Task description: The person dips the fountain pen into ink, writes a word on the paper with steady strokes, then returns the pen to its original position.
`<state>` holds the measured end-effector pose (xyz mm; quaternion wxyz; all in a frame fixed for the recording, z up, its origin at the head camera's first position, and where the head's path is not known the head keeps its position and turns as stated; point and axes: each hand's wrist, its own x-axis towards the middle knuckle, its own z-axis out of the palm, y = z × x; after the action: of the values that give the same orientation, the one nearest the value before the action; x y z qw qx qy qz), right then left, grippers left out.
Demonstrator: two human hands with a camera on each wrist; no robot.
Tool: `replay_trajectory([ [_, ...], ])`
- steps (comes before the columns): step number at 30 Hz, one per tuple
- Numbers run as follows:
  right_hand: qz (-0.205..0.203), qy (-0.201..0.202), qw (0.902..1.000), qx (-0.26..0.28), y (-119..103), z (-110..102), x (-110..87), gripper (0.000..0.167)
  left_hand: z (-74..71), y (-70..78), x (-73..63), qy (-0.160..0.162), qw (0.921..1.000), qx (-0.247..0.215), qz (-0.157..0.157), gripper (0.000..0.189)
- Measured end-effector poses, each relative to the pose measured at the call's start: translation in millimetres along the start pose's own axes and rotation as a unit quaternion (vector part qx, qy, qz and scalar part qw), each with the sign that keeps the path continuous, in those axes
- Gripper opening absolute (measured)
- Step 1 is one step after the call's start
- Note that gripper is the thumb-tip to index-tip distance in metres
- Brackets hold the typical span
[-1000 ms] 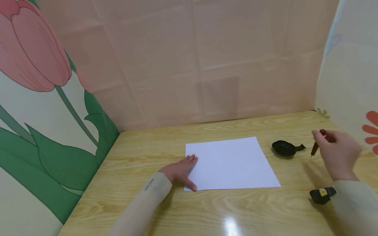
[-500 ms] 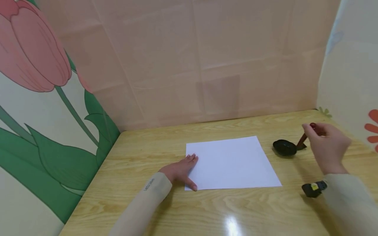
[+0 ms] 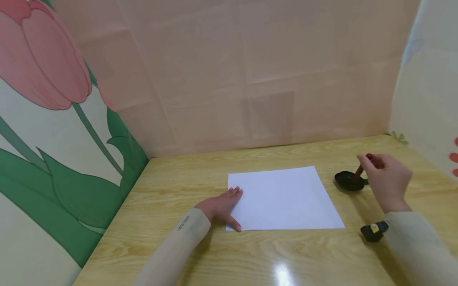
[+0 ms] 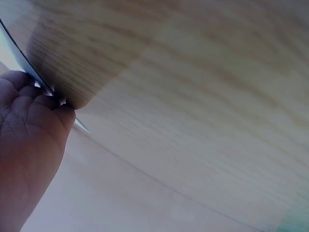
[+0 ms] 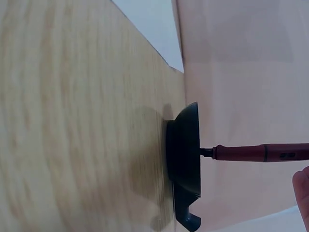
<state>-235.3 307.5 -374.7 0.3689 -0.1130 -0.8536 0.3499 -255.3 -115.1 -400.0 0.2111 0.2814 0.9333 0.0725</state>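
Observation:
My left hand [image 3: 219, 206] rests spread on the left edge of a blank white sheet of paper [image 3: 286, 200]; the left wrist view shows its fingers [image 4: 29, 99] at the paper's edge. Right of the sheet, my right hand [image 3: 390, 178] pinches a dark red fountain pen [image 3: 359, 171] near its upper end. The pen slants down to a small black dish [image 3: 343, 182] with a short handle. In the right wrist view, the pen's dark nib [image 5: 206, 152] sits at the rim line of the dish; whether it touches the inside is hidden.
The wood-grain table [image 3: 171, 186] ends at a pinkish cloth backdrop [image 3: 200, 91]. A tulip-patterned panel [image 3: 50, 67] stands on the left, a pale panel [image 3: 429, 91] on the right. A black device [image 3: 372, 233] is strapped under my right wrist.
My right hand has moved left with the pen, from right of the dish to over it, bringing the nib into line with it. My left hand stays on the paper.

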Motion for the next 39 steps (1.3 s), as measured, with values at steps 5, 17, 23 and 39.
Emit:
replay_trajectory([
  [5, 0.013, -0.015, 0.9997, -0.013, 6, 2, -3.8, 0.044, 1.4, 2.9, -1.0, -0.001, 1.0000, -0.004, 0.002, 0.117],
  [17, 0.008, -0.045, 0.9987, -0.020, 9, 3, -3.5, 0.046, 3.6, 1.8, 1.8, -0.002, 1.0000, 0.003, 0.001, 0.118],
  [23, -0.033, -0.113, 0.9911, -0.062, 9, 1, 2.1, 0.045, 1.7, 0.6, 3.4, 0.000, 1.0000, 0.008, -0.004, 0.118],
  [39, -0.025, -0.261, 0.9567, -0.126, 19, 1, 2.9, 0.042, 1.0, -0.2, 4.2, -0.011, 0.9998, -0.005, -0.014, 0.119],
])
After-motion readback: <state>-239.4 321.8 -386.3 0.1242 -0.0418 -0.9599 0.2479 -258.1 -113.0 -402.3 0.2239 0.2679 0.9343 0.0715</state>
